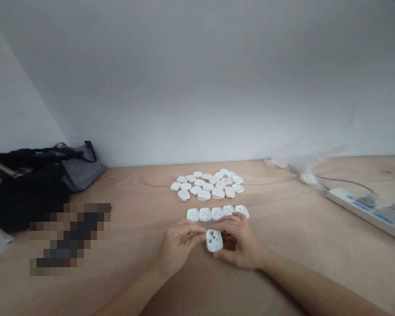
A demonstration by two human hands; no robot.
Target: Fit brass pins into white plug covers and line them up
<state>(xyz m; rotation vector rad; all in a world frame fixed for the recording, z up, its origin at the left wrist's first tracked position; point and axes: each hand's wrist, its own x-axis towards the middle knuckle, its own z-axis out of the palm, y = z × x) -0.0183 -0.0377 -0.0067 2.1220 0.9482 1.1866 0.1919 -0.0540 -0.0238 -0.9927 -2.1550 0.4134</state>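
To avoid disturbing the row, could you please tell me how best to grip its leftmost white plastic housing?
The leftmost white plastic housing is probably best pinched by its near and far edges, from above: it lies flat, and the next housing sits close on its right.

White pieces (pixel 217 213): 5 + 1 + ~20

We count five in the row, one held piece (pixel 214 240), roughly twenty in the pile (pixel 208 187); overlaps block exact count. One left hand (pixel 175 246), one right hand (pixel 245 243), one power strip (pixel 344 198), two plugs (pixel 369 200), one striped bag (pixel 82 171), one black bag (pixel 26 191).
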